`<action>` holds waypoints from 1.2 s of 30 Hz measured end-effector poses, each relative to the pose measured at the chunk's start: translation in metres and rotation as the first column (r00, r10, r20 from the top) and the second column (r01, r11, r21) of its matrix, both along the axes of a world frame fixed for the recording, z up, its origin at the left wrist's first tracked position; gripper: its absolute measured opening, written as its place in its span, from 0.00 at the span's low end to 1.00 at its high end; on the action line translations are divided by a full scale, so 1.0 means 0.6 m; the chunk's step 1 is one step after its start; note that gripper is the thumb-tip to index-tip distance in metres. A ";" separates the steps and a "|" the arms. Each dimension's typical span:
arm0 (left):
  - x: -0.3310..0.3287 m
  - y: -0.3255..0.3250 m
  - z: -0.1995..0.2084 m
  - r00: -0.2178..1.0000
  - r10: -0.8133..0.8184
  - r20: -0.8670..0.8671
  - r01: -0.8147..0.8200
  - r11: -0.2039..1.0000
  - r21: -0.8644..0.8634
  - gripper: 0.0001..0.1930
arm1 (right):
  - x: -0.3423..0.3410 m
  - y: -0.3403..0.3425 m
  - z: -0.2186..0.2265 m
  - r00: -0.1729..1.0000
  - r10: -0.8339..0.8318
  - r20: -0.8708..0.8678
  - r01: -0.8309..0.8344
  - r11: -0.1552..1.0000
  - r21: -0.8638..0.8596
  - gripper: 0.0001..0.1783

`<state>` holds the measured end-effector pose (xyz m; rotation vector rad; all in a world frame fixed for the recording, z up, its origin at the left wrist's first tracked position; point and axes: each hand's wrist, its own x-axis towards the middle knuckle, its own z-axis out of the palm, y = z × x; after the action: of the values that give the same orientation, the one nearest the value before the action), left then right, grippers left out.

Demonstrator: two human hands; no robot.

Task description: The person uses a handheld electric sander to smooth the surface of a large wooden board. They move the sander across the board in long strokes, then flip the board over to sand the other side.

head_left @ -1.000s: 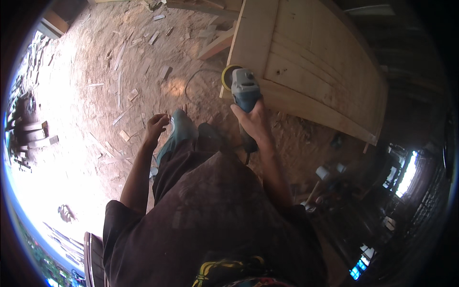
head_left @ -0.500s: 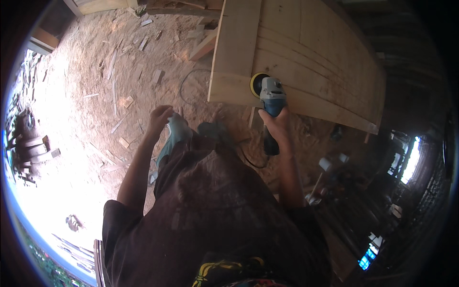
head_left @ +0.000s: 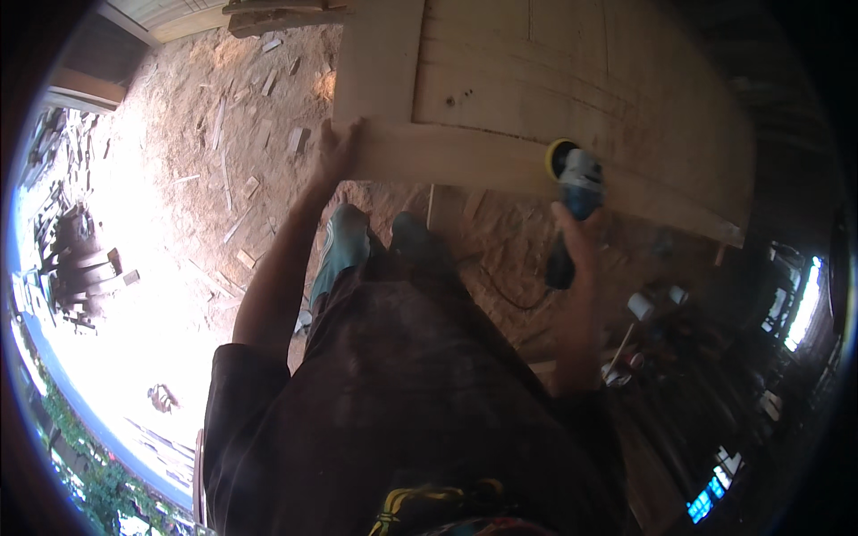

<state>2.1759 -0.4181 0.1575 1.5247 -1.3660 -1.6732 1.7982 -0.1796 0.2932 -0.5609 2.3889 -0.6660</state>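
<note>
A pale wooden door (head_left: 384,152) with recessed panels and grooves lies flat before me, stretching far to the right. My left hand (head_left: 336,152) is on its near left corner, fingers closed over the edge. In my right hand (head_left: 579,230) is an angle grinder (head_left: 583,183), gripped around its blue body. The grinder's yellow-rimmed disc (head_left: 558,157) is at the door's near rail, by the line where it meets the panel; whether it touches is hard to tell. Dark knots mark the panel left of the disc.
Wood offcuts (head_left: 298,140) and sawdust litter the ground at left. A cable (head_left: 509,299) curves under the grinder near my legs. Stacked boards (head_left: 281,18) lie beyond the door's left end. Timber pieces (head_left: 85,268) are heaped far left; dim clutter (head_left: 679,348) stands at right.
My right hand has carried the grinder rightward along the near rail. My left hand has gone from hanging in the air to the door's corner. The view has shifted.
</note>
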 end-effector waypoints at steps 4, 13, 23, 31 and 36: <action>0.017 0.005 0.019 0.995 0.032 -0.093 -0.031 0.999 0.017 0.29 | -0.117 0.065 0.010 0.994 -0.106 0.032 0.109 0.987 -0.114 0.31; 0.077 0.071 0.013 0.982 0.081 -0.169 -0.046 0.979 0.201 0.32 | -0.013 0.180 0.025 0.959 -0.234 0.159 0.264 0.940 -0.214 0.25; 0.224 0.332 -0.091 0.993 0.113 -0.023 -0.085 0.854 0.514 0.28 | 0.300 -0.054 0.013 0.854 0.515 0.079 -0.466 0.822 -0.326 0.27; 0.379 0.545 -0.183 0.900 0.429 0.078 -0.347 0.596 0.725 0.20 | 0.430 -0.151 -0.018 0.788 0.615 -0.021 -0.615 0.784 -0.084 0.37; 0.415 0.541 -0.198 0.888 0.434 0.149 -0.393 0.552 0.735 0.20 | 0.347 -0.102 0.014 0.816 0.561 -0.139 -0.570 0.821 -0.031 0.36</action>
<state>2.4251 -0.0937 0.0388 2.0049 -0.1486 -2.0240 2.0067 -0.2411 0.3013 -1.3144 2.1361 -0.4525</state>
